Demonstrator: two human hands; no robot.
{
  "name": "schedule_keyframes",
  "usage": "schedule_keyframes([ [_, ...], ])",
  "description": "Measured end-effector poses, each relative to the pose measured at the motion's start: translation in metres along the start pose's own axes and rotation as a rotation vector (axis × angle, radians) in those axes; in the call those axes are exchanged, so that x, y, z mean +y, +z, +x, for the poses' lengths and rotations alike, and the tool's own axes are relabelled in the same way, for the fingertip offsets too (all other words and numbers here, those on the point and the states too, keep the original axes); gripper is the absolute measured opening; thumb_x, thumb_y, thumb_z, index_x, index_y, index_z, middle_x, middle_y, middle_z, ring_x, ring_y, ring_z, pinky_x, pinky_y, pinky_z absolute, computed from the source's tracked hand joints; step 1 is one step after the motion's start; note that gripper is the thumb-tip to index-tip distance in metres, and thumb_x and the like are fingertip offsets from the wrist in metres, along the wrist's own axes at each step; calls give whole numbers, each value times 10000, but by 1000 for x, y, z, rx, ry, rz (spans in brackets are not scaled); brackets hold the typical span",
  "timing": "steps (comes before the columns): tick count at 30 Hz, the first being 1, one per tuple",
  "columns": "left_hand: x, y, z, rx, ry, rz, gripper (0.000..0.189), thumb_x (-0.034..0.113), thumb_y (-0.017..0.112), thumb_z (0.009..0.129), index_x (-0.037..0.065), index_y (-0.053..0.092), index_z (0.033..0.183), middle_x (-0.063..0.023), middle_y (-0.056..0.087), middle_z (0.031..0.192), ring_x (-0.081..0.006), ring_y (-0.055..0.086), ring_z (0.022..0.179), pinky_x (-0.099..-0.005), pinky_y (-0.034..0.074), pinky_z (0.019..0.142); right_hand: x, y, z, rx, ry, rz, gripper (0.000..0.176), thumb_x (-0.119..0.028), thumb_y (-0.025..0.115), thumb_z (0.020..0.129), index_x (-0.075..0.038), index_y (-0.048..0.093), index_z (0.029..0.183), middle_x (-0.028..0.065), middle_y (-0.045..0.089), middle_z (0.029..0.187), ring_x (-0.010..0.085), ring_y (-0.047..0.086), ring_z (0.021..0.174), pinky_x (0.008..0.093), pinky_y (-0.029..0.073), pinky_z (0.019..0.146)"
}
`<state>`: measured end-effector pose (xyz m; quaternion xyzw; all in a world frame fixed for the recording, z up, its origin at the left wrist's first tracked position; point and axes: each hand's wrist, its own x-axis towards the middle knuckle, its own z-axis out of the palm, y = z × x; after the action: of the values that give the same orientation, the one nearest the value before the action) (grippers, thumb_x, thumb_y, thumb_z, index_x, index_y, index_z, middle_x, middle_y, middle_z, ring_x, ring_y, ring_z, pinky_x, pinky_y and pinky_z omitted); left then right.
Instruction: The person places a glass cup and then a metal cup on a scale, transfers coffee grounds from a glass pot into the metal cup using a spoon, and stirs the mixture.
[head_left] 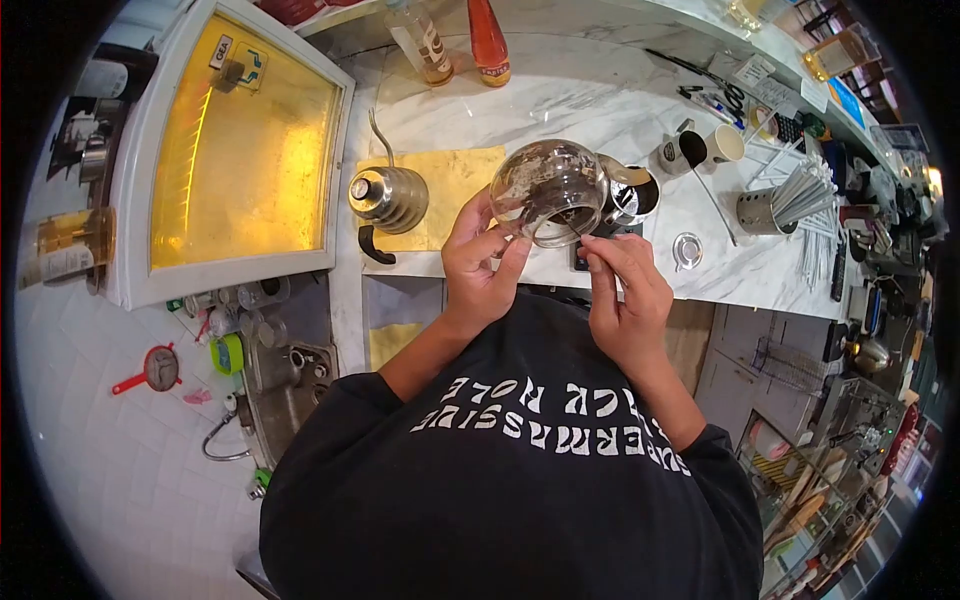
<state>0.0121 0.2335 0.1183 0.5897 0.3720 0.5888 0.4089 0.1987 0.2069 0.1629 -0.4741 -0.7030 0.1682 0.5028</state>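
Observation:
My left hand [481, 262] is wrapped round the side of a round glass vessel [545, 175], held tilted above the counter with its mouth toward me. Brown-grey marks show on or through the glass. At the mouth, my right hand [630, 300] has thumb and forefinger pinched on a thin dark stick [576, 229], whose far end reaches into the opening. Just behind the vessel stands a shiny metal pitcher [637, 198]. A dark flat device, partly hidden, lies below it.
A steel gooseneck kettle [390, 198] sits on a yellow cloth [465, 165] at left. Two bottles, one a red bottle [490, 45], stand at the back. To the right are cups [724, 145], a small metal lid [687, 250] and a holder of straws [768, 212]. A glass-doored cabinet [245, 150] borders the left.

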Motion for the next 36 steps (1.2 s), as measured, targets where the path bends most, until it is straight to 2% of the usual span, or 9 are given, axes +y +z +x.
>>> schedule_keyframes([
  [6, -8, -14, 1, -71, 8, -6, 112, -26, 663, 915, -120, 704, 961, -265, 502, 1428, -356, 531, 1342, -422, 466, 1085, -7, 8, -8, 52, 111, -5, 214, 52, 672, 901, -21, 698, 1100, 100, 726, 868, 270, 678, 787, 412, 509, 880],
  [9, -9, -17, 1, -84, 8, -1, 101, -24, 665, 914, -117, 702, 926, -269, 499, 1429, -363, 538, 1338, -425, 474, 1077, -8, 15, -12, 60, 124, 1, 196, 34, 667, 913, -18, 699, 1099, 101, 726, 854, 276, 678, 780, 393, 519, 850],
  [15, -16, -22, 5, -104, -13, 4, 127, -9, 690, 899, -100, 679, 811, -282, 513, 1416, -374, 573, 1303, -418, 493, 1042, -21, 19, -12, 117, 654, 372, 164, -61, 598, 1019, 18, 684, 1135, 87, 738, 873, 129, 653, 799, 262, 514, 746],
  [18, -19, -22, 8, -114, 1, 23, 134, 5, 700, 896, -95, 683, 809, -285, 526, 1405, -368, 588, 1284, -409, 506, 1015, -17, 21, -7, 186, 696, 505, 204, -106, 563, 1055, 37, 673, 1150, 97, 734, 894, 95, 625, 793, 235, 503, 726],
  [28, -30, -20, 17, -117, -39, 91, 150, 44, 710, 911, -91, 702, 847, -258, 567, 1379, -306, 645, 1190, -361, 535, 933, 3, 19, 0, 269, 729, 581, 218, -120, 561, 1057, 45, 668, 1152, 122, 732, 899, 111, 619, 757, 261, 507, 719],
  [31, -28, -11, 17, -63, -173, -15, 185, 64, 714, 928, -92, 689, 831, -251, 580, 1363, -275, 661, 1146, -330, 541, 896, 8, 13, 3, 305, 770, 601, 228, -132, 558, 1060, 48, 667, 1149, 131, 735, 904, 117, 622, 755, 260, 502, 724],
  [36, -39, -6, 17, -82, -257, 46, 229, 85, 707, 957, -86, 666, 809, -222, 583, 1353, -196, 642, 1111, -287, 533, 846, 15, 2, 0, 369, 781, 625, 237, -141, 553, 1061, 47, 664, 1155, 137, 735, 910, 127, 628, 763, 266, 500, 736],
])
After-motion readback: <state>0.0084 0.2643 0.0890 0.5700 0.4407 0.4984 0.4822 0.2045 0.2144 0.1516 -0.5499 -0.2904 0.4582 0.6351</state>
